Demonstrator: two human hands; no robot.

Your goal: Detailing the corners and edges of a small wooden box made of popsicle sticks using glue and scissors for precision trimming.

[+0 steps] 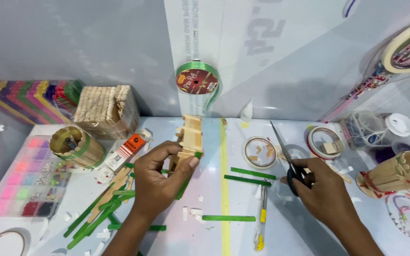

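Note:
My left hand (156, 178) holds up a small structure of stacked wooden craft sticks (189, 137) with a green stick (185, 182) fixed along its lower side. It is lifted above the white table (214, 189). My right hand (321, 189) grips black-handled scissors (286, 159), blades pointing up and away, slightly parted. Loose green sticks (250, 176) lie between the two hands, and another green stick (228, 218) lies nearer me.
A pile of green and plain sticks (105, 204) lies left. Tape rolls (260, 152), a stick cup (74, 144), a bead box (27, 178), a craft knife (261, 215), a glue bottle (246, 113), a ribbon spool (196, 81) and a stick holder (397, 174) surround the work area.

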